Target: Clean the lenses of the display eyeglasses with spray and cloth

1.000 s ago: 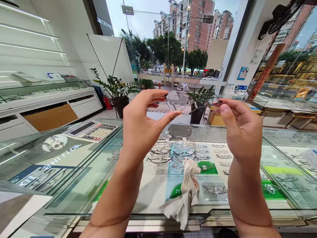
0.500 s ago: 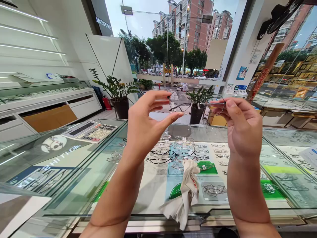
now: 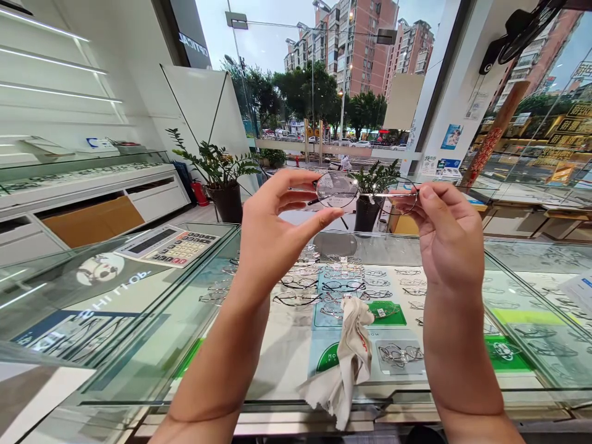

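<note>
Eyeglasses (image 3: pixel 357 192), upper centre: temple (image 3: pixel 393 195) now level, apparently folded. Left hand (image 3: pixel 276 225) and right hand (image 3: pixel 449 227) clamp opposite ends between fingers.

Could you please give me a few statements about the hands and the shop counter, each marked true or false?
1. The left hand and right hand hold one pair of glasses between them. True.
2. The pale cloth is in the right hand's grip. False: it lies on the glass counter.
3. More eyeglass frames are laid out in the counter. True.
4. The fire extinguisher is green. False: it is red.
5. The calculator lies left of both hands. True.
</note>
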Available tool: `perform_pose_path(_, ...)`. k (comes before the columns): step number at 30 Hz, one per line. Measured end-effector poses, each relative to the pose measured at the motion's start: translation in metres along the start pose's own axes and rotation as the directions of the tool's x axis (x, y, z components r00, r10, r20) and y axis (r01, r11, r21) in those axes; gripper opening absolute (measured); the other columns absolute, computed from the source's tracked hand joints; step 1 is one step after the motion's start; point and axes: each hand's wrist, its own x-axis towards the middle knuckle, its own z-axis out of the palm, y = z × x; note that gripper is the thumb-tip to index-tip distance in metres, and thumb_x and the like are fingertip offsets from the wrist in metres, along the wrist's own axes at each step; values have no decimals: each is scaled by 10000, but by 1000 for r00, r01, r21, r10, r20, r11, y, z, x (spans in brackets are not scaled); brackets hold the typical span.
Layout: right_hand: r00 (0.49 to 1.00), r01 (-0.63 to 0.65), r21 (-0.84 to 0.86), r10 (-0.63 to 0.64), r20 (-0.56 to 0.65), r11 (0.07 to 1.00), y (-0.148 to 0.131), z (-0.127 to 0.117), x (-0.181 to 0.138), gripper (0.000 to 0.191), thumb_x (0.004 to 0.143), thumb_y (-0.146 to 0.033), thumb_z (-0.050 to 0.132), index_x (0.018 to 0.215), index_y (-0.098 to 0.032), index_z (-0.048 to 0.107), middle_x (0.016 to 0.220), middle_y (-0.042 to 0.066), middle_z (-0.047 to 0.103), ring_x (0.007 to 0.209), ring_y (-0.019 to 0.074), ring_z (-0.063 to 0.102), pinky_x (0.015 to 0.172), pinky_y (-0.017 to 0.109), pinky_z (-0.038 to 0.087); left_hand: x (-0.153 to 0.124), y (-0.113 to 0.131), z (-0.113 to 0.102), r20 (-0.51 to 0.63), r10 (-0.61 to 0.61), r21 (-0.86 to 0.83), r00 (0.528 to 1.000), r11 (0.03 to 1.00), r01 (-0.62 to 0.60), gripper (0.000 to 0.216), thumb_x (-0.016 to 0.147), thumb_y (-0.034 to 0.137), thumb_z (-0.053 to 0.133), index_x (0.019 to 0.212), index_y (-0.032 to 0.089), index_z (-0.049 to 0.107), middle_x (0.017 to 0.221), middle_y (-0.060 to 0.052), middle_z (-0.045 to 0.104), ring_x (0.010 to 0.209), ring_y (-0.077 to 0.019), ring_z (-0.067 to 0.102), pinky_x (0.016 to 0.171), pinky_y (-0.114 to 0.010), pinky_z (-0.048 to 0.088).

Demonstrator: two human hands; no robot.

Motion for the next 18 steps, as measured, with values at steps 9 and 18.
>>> perform_pose_path(9,1000,-17,-3,17,12,1000,-1,3,-1,201,983,-462,629,949,-265,643,943,33,789,966,250,800,916,455,640,4,-10,8,10,-24,-107,1000,994,25,510,858,601,812,1205,264,651,1162,-92,750,1051,-249,757,863,-385,678)
perform_pose_path(18,996,-88,123,85,30,988,-4,6,-4,160,976,-409,651,911,-263,655,959,23,805,1000,224,791,946,400,631,4,-17,14,-1,-126,-379,992,918,116,560,813,499,892,1238,234,643,1183,-76,734,1039,-210,760,888,-321,640)
